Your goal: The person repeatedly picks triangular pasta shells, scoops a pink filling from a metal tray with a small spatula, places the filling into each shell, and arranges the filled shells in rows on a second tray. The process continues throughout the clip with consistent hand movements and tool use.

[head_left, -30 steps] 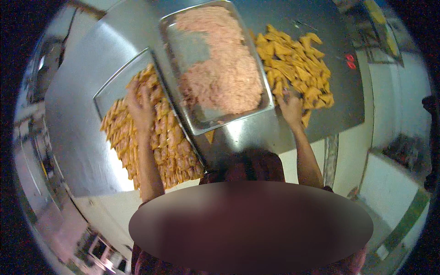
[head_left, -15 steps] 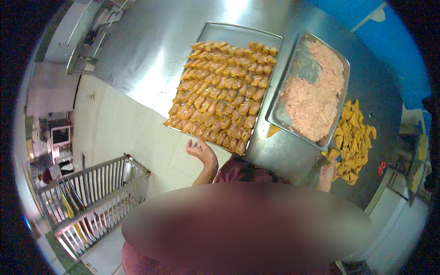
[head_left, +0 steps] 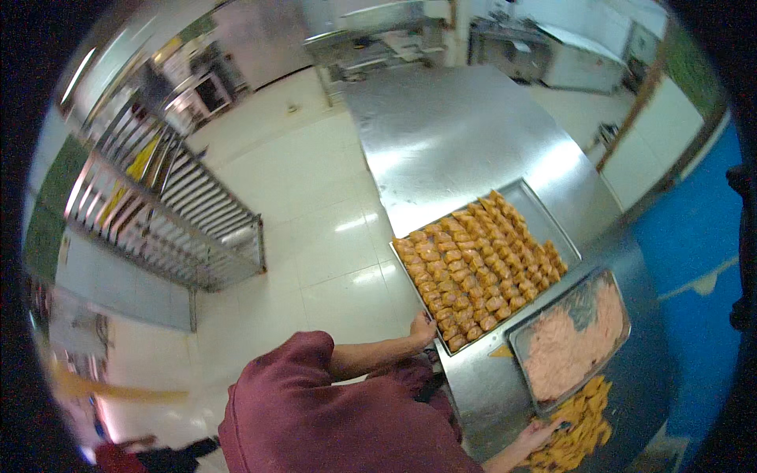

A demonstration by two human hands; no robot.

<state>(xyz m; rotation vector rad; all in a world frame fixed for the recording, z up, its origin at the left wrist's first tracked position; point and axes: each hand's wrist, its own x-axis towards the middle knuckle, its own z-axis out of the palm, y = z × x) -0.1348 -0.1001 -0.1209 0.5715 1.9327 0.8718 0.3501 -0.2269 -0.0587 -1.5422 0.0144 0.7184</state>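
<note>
A large metal tray (head_left: 544,213) holds rows of golden-brown tofu pieces stuffed with pale pink filling (head_left: 477,268). My left hand (head_left: 423,329) is at the tray's near-left edge, its fingers closed at the rim. To the right is a deeper metal pan (head_left: 520,359) with pink minced meat (head_left: 572,343). My right hand (head_left: 538,435) is over a loose pile of yellow-brown tofu pieces (head_left: 579,430) beside that pan. A small dark-blue thing (head_left: 563,426) shows at its closed fingers; its kind is too small to make out.
The trays stand on a long steel table (head_left: 465,118). One yellow tofu triangle (head_left: 501,351) lies between tray and pan. A slatted metal rack (head_left: 189,205) stands on the tiled floor to the left. Another person's dark red sleeve (head_left: 118,457) shows at lower left. A blue wall (head_left: 694,244) borders the right.
The whole view has swung, so trays now appear lower and further right. My left hand, loosely open earlier, has come to the tray's edge. My right hand remains at the tofu pile.
</note>
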